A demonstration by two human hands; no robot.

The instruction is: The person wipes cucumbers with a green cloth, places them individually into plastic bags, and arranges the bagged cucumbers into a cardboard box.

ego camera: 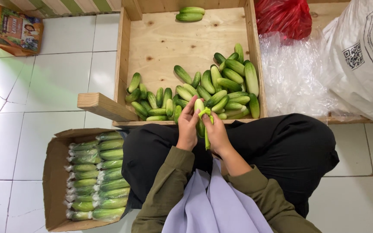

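My left hand (pixel 188 128) and my right hand (pixel 216 133) meet over my lap at the front edge of a wooden crate (pixel 160 39). Together they grip one pale green cucumber (pixel 199 105). A green strip (pixel 206 129), tape or peel, hangs down between my hands. Just beyond my fingers lies a heap of loose cucumbers (pixel 221 84) in the crate's near right corner. Two more cucumbers (pixel 190 14) rest at the crate's far side.
A cardboard box (pixel 55 172) at my left knee holds rows of plastic-wrapped cucumbers (pixel 98 177). To the right are clear plastic sheets (pixel 296 75), a red bag (pixel 283 17) and a large white sack (pixel 363 56). A small printed carton (pixel 16 31) stands far left on the white tile floor.
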